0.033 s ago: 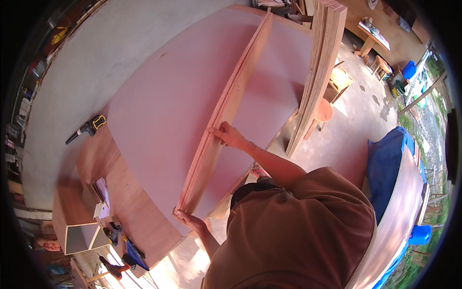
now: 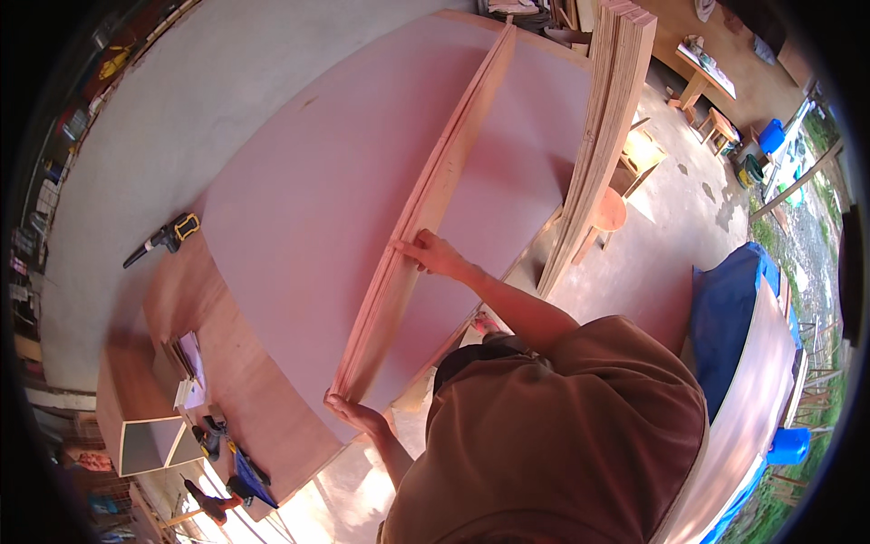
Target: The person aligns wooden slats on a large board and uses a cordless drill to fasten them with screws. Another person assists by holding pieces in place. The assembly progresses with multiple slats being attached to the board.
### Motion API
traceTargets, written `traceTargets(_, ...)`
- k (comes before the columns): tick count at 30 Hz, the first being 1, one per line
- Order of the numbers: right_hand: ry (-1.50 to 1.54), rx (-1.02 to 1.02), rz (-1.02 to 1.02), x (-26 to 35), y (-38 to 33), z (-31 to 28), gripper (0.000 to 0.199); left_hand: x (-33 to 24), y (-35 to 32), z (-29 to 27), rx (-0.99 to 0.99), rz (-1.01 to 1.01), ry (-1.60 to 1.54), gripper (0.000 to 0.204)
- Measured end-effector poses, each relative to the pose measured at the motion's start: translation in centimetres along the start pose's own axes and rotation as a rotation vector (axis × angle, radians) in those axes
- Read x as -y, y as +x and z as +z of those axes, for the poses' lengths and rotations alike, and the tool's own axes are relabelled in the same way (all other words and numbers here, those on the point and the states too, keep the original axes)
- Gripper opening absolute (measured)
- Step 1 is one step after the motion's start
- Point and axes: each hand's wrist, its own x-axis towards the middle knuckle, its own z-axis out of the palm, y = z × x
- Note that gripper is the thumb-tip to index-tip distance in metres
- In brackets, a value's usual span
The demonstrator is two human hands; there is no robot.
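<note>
A bundle of long, thin plywood strips (image 2: pixel 433 195) stands on edge across a large pale pinkish sheet (image 2: pixel 299 199). My right hand (image 2: pixel 437 255) grips the bundle partway along, its fingers and thumb over the upper edges. At the near end, my left hand (image 2: pixel 356 414) is closed around the strips' ends, with some of its fingers hidden under or behind the wood. Farther right, a thicker stack of plywood strips (image 2: pixel 598 136) leans at the edge of the sheet, apart from both hands.
A black and yellow blower (image 2: pixel 168 238) lies left of the sheet. Near the left stand a wooden box (image 2: pixel 136 408) and a brown board (image 2: pixel 245 381) bearing tools, with a drill (image 2: pixel 213 501) beside them. A round stool (image 2: pixel 609 210) and blue tarp (image 2: pixel 725 308) are at right.
</note>
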Motion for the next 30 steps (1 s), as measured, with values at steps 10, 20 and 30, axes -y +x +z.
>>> traceTargets(10,-0.752,-0.153,-0.565,3.1,7.6,-14.0,0.049,1.1,0.8,1.1,-0.101,0.031,-0.06,0.046)
traceTargets(20,-1.437,0.351,-0.84,7.4,21.8,-22.1,0.073,2.6,1.4,2.7,-0.305,0.071,-0.039,0.042)
traceTargets(30,-1.574,0.539,-0.701,10.9,20.6,-20.3,0.047,0.1,1.9,2.7,-0.464,0.039,-0.051,0.04)
